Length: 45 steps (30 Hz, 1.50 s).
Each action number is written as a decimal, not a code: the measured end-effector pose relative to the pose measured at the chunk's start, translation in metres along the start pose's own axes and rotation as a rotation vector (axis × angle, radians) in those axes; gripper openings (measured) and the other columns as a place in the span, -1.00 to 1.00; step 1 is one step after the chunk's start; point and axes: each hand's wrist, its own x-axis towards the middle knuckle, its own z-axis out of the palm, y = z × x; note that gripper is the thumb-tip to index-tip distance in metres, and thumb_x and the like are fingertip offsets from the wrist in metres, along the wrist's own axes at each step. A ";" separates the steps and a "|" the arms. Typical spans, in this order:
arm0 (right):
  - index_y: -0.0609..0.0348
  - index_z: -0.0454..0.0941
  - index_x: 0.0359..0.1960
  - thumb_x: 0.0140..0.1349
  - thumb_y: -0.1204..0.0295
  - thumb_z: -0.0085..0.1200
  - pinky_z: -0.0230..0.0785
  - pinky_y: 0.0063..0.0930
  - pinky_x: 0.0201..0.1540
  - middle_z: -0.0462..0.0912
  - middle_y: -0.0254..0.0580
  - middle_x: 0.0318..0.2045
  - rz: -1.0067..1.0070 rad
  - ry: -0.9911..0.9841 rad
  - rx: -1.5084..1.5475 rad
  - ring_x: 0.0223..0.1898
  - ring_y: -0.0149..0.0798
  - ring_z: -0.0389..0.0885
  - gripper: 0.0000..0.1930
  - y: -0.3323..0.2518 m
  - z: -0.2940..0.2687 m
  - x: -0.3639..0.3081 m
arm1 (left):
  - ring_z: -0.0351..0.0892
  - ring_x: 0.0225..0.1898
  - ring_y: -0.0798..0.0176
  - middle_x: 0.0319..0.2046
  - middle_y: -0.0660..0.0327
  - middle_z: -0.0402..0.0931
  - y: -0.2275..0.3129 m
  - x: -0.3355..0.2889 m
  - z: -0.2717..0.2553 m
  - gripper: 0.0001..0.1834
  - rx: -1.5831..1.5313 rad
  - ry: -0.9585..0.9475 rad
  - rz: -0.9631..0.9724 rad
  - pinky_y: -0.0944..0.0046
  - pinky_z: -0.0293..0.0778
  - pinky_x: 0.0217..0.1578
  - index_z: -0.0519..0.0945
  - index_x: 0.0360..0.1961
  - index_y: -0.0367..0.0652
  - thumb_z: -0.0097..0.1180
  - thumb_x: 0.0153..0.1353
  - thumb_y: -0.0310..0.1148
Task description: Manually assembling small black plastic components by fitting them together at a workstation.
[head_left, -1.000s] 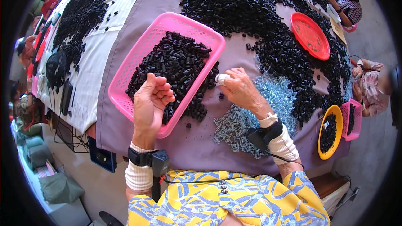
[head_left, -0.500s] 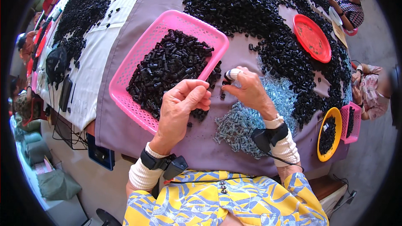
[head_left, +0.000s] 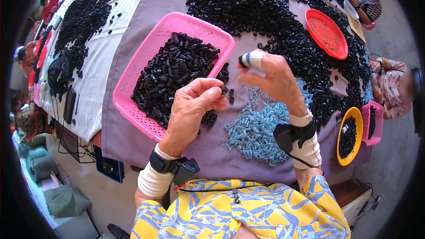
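My left hand (head_left: 193, 102) is closed in a pinch beside the near right rim of a pink basket (head_left: 141, 123). A small black plastic part (head_left: 224, 90) shows at its thumb and fingertips. Small black plastic pieces (head_left: 175, 68) fill much of the basket. To the right, my right hand (head_left: 279, 77) is raised over the cloth, thumb and forefinger apart with nothing visible between them. That forefinger wears a white and blue wrap, dark at its tip. Beneath this hand lies a heap of pale blue metallic springs (head_left: 256, 128). Loose black pieces (head_left: 231, 96) lie between the hands.
A large pile of black pieces (head_left: 248, 11) spreads over the purple cloth (head_left: 128, 144). On the right are a red tray (head_left: 326, 35), a yellow bowl (head_left: 360, 129) and a small pink basket (head_left: 376, 126). Other people sit around the tables.
My right hand has moved up and right, away from the left, and its thumb and forefinger have spread. The small black part now shows in my left fingertips. The view has shifted slightly.
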 end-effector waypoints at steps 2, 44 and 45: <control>0.16 0.51 -0.44 -0.07 0.44 0.19 0.32 -0.23 -0.27 0.52 -0.17 -0.48 -0.045 0.037 -0.423 -0.35 -0.07 0.49 -0.84 0.025 -0.008 -0.005 | 0.60 -0.36 0.37 -0.34 0.21 0.58 0.002 0.003 0.002 -0.77 -0.114 0.046 0.012 0.37 0.56 -0.28 0.54 -0.11 -0.30 0.10 0.23 -0.43; 0.26 0.54 -0.32 0.04 0.60 0.11 0.42 -0.41 -0.38 0.59 -0.09 -0.45 0.067 0.130 0.028 -0.42 -0.15 0.60 -0.87 0.008 0.031 -0.038 | 0.54 -0.35 0.50 -0.36 0.30 0.56 -0.029 0.007 0.018 -0.84 0.153 0.140 0.160 0.49 0.49 -0.30 0.53 -0.21 -0.31 0.12 0.17 -0.53; 0.27 0.54 -0.31 0.06 0.60 0.11 0.43 -0.44 -0.37 0.61 -0.09 -0.44 0.123 0.160 0.108 -0.40 -0.20 0.63 -0.86 0.008 0.031 -0.039 | 0.53 -0.36 0.52 -0.37 0.30 0.56 -0.031 0.008 0.016 -0.82 0.210 0.138 0.184 0.50 0.49 -0.31 0.53 -0.21 -0.31 0.15 0.15 -0.54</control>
